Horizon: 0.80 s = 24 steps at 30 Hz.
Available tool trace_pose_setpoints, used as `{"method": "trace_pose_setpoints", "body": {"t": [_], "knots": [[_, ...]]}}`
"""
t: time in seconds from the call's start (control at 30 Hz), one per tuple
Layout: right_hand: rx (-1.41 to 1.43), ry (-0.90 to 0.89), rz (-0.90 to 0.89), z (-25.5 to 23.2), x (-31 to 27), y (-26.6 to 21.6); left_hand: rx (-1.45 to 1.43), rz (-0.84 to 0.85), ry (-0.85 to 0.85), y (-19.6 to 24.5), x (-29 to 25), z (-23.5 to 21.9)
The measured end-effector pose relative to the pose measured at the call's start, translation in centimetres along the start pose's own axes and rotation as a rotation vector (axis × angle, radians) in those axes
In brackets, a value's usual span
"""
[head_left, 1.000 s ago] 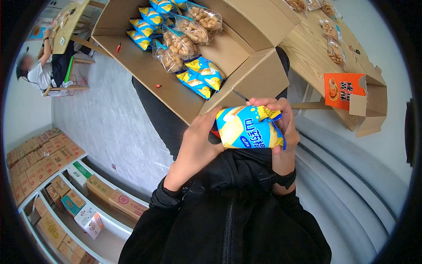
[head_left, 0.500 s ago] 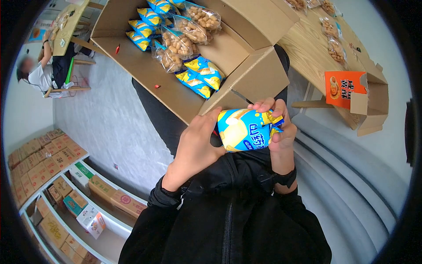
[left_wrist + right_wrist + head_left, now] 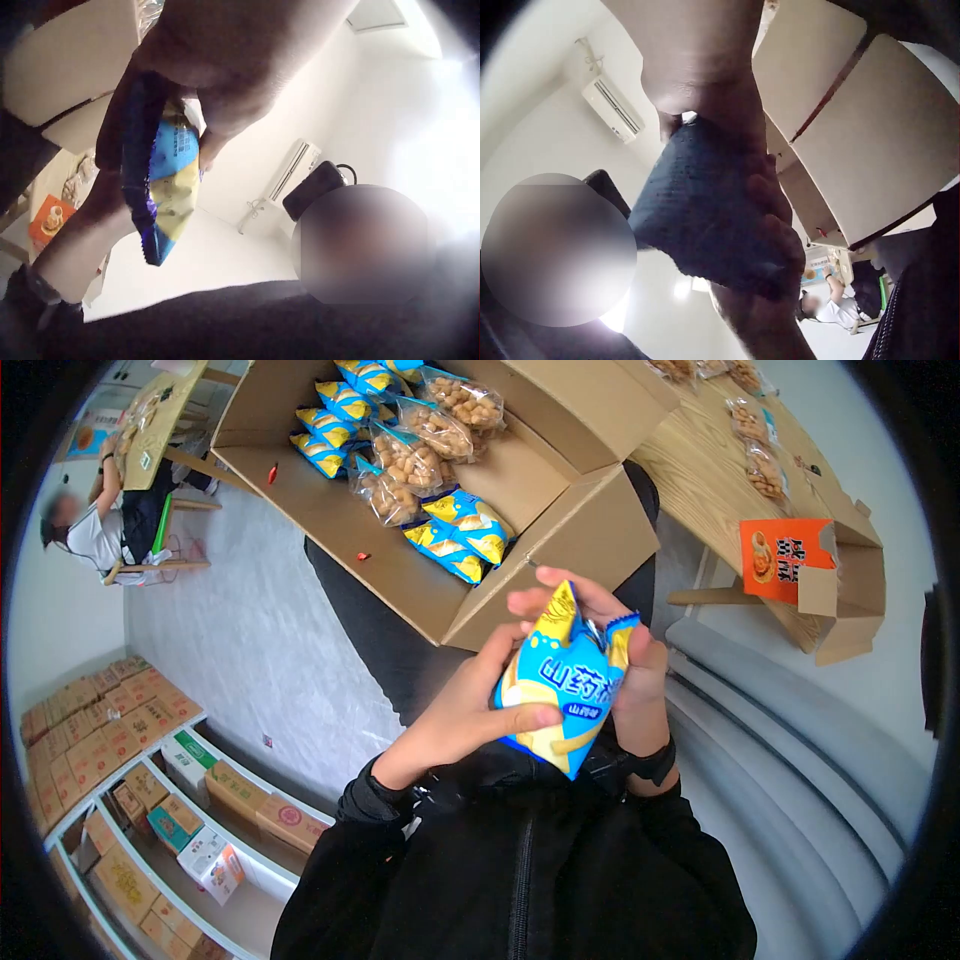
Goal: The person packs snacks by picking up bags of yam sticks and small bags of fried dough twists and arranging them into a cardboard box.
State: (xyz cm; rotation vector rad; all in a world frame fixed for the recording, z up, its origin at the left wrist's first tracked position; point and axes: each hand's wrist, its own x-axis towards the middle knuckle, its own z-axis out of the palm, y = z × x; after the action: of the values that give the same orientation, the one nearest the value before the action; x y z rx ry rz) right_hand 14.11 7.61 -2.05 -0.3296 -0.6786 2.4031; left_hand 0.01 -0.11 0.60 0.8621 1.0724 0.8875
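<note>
In the head view a blue-and-yellow snack bag [image 3: 575, 685] is tilted, one yellow corner pointing up, in front of the black jacket. My left hand [image 3: 478, 700] grips its left side, thumb across the printed front and fingers behind. To the right, my right hand [image 3: 645, 665] lies behind and beside the bag, its fingers stretched out past the upper corner and partly hidden. The left wrist view shows the bag [image 3: 176, 176] edge-on; the right wrist view shows its dark back [image 3: 705, 202] between the hands.
An open cardboard box [image 3: 560, 550] stands ahead, holding similar blue-yellow bags [image 3: 460, 530] and clear bags of round snacks [image 3: 400, 460]. Right of it are a wooden table [image 3: 700, 470] and an orange carton [image 3: 790, 565]. Shelves of boxes [image 3: 230, 780] stand left; a seated person [image 3: 95, 535] is farther off.
The bag has turned from lying sideways to standing on a slant. My left thumb has come onto its front, and my right fingers have moved off its right end, stretching behind it.
</note>
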Motion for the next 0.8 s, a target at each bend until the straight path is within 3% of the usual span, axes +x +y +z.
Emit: {"method": "trace_pose_setpoints", "body": {"t": [0.17, 0.27, 0.37, 0.43, 0.5, 0.57, 0.63, 0.7, 0.8], "knots": [[-0.158, 0.158, -0.199, 1.1, 0.7, 0.0, -0.344, -0.092, 0.17, -0.3, 0.4, 1.8], [-0.287, 0.241, -0.333, 0.5, 0.5, 0.5, -0.117, 0.062, 0.365, -0.8, 0.4, 1.9], [-0.334, 0.156, -0.226, 0.7, 0.0, -0.6, 0.034, 0.116, 0.486, -1.4, 0.4, 1.3], [-0.263, 0.208, -0.223, 1.1, -0.2, -0.1, 0.114, 0.109, 0.443, -1.2, 0.3, 1.1], [-0.397, 0.365, -0.111, 1.0, -0.3, -0.1, 0.194, 0.104, 0.397, -1.1, 0.4, 1.0], [-0.401, 0.346, -0.155, 0.8, -0.4, 0.2, -0.033, 0.221, 0.366, -1.1, 0.6, 0.9], [-0.504, 0.357, -0.133, 0.7, -0.6, 0.4, -0.029, 0.268, 0.349, -1.2, 0.7, 0.2], [-0.509, 0.36, -0.114, 1.0, -0.5, 0.6, 0.173, 0.086, 0.311, -1.1, 0.7, -0.6], [-0.431, 0.287, -0.141, 1.5, 0.2, 0.6, 0.171, 0.047, 0.381, -0.5, 0.6, -0.8]]}}
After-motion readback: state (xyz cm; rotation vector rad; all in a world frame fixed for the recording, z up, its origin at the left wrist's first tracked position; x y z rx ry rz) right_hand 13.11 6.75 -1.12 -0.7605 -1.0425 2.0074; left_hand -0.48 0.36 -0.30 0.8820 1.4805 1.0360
